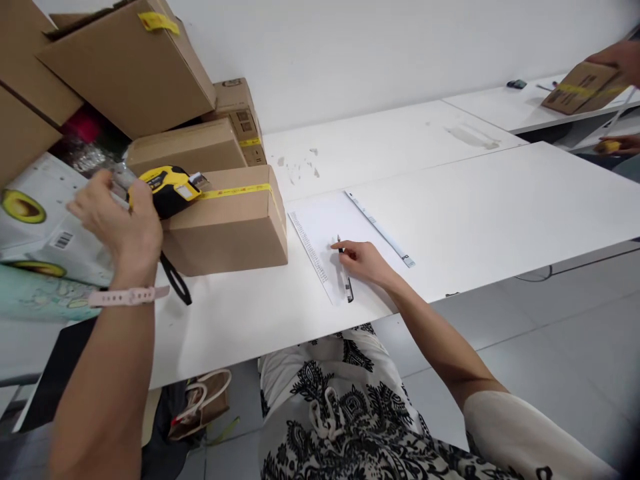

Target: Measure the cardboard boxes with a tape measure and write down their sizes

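My left hand (120, 213) is wrapped round a yellow and black tape measure (173, 190), held at the left end of a closed cardboard box (230, 233). A black wrist strap (176, 280) hangs below it. Yellow printed tape runs along the box top. On a white sheet of paper (320, 233) rests my right hand (363, 260), its fingers closed at a pen (346, 283) and the index finger reaching left. The pen's tip shows above the fingers and its lower end below them. To the right of the pen, a pale ruler (380, 230) lies along the sheet's edge.
Several cardboard boxes (135, 67) are stacked at the left against the wall, beside an avocado-print package (45, 213). The white table (480, 200) extends to the right. There, a co-worker's hand holds another box (583, 87). A bag (203, 403) sits below the table.
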A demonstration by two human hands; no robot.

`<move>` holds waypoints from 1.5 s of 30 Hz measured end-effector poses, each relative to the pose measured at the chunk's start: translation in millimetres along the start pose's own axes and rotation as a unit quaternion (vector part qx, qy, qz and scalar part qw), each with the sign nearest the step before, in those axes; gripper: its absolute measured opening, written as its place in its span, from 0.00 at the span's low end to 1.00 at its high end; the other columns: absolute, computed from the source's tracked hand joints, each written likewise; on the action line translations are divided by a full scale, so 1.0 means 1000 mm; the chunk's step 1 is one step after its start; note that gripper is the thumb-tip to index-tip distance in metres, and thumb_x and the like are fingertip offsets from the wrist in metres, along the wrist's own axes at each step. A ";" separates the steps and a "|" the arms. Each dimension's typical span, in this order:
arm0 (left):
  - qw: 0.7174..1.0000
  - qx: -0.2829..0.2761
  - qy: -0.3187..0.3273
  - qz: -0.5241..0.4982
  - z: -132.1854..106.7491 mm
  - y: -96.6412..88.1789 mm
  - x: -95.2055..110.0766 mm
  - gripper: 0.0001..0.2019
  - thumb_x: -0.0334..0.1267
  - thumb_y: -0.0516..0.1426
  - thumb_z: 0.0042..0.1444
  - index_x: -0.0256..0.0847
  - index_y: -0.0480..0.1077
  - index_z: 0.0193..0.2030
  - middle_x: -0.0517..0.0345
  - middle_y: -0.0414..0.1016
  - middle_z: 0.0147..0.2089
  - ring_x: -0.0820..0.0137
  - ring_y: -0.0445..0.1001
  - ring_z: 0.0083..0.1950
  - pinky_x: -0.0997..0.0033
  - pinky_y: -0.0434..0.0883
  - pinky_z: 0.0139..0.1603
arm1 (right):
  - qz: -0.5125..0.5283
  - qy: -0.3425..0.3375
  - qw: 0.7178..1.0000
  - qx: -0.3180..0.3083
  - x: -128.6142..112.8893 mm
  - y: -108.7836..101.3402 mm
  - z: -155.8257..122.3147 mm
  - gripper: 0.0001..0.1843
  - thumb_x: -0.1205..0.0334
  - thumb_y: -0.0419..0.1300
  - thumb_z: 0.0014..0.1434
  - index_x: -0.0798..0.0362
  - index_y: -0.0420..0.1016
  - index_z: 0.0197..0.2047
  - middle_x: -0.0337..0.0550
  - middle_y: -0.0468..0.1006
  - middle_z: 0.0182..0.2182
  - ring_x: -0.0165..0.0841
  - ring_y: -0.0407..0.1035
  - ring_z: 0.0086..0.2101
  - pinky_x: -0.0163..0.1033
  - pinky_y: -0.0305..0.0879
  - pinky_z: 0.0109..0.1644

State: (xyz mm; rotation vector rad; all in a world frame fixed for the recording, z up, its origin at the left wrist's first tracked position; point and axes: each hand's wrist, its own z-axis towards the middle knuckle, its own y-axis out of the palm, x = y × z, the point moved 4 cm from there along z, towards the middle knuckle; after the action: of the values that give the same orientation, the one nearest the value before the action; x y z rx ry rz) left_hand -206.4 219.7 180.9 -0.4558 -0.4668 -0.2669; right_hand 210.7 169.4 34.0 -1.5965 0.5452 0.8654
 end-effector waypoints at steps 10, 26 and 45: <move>0.807 -0.326 0.485 -0.085 -0.264 -0.027 0.182 0.23 0.46 0.58 0.64 0.25 0.77 0.53 0.35 0.83 0.52 0.60 0.79 0.40 0.61 0.71 0.40 | 0.352 -0.031 0.926 0.131 0.012 0.000 -0.037 0.16 0.45 0.70 0.57 0.45 0.78 0.42 0.40 0.82 0.30 0.36 0.76 0.32 0.47 0.74 0.44; 0.732 -0.445 0.507 0.098 -0.282 -0.013 0.166 0.26 0.46 0.45 0.75 0.31 0.65 0.71 0.39 0.73 0.67 0.66 0.79 0.47 0.69 0.72 0.48 | 0.319 0.018 0.948 0.013 -0.009 0.049 -0.023 0.24 0.38 0.64 0.62 0.51 0.73 0.30 0.35 0.67 0.23 0.28 0.58 0.25 0.37 0.55 0.30; 0.732 -0.476 0.476 0.108 -0.295 0.000 0.162 0.33 0.55 0.56 0.67 0.32 0.65 0.69 0.29 0.71 0.66 0.62 0.78 0.43 0.66 0.72 0.40 | 0.228 -0.011 0.970 0.080 -0.002 0.050 -0.020 0.15 0.56 0.63 0.59 0.49 0.61 0.28 0.30 0.58 0.21 0.26 0.52 0.23 0.36 0.49 0.27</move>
State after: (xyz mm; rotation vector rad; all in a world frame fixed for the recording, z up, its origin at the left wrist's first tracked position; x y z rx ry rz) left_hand 42.4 55.5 25.3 -1.2747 0.8134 -0.4659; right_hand 176.6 138.8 5.0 -1.3309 0.9649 1.1464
